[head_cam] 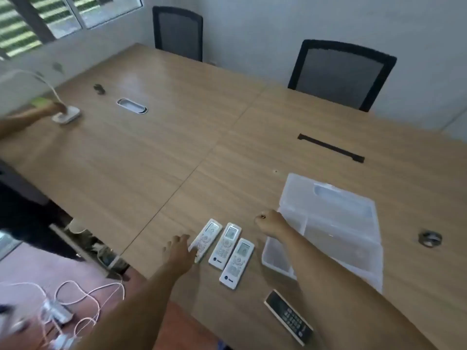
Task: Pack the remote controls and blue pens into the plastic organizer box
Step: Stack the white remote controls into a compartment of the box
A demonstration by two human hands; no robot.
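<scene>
Head view, go.
A: My left hand (178, 251) is flat on the table (141, 157), fingers spread, fingertips touching the side of the leftmost white remote (206, 239). Not gripping anything.

B: Right hand?
A: My right hand (271, 222) is curled into a loose fist just beside the near-left edge of the clear plastic box (326, 231). Something small may be pinched at the fingertips, too blurred to tell. My two hands are apart, with the remotes between them.

B: How many remotes?
A: Three white ones side by side near the table's front edge: the leftmost, a middle remote (225, 245), and a right remote (237, 263) lying a bit closer to me. A fourth, a black remote (288, 317), lies nearer still, partly under my right forearm. All are on the table, none in the box.

B: The box?
A: Open, lid (336, 200) folded back flat on the far side, dividers visible inside. My right forearm crosses its near-left corner.

B: Pens?
A: Can't make any out.

B: Anything else?
A: A long black strip (331, 147) set in the tabletop farther back, a roll of tape (430, 238) to the right of the box, two black chairs (341, 74) across the table, and another person's arm (30, 114) at far left by a white charger block (66, 116). White cables (83, 296) on the floor at lower left.
</scene>
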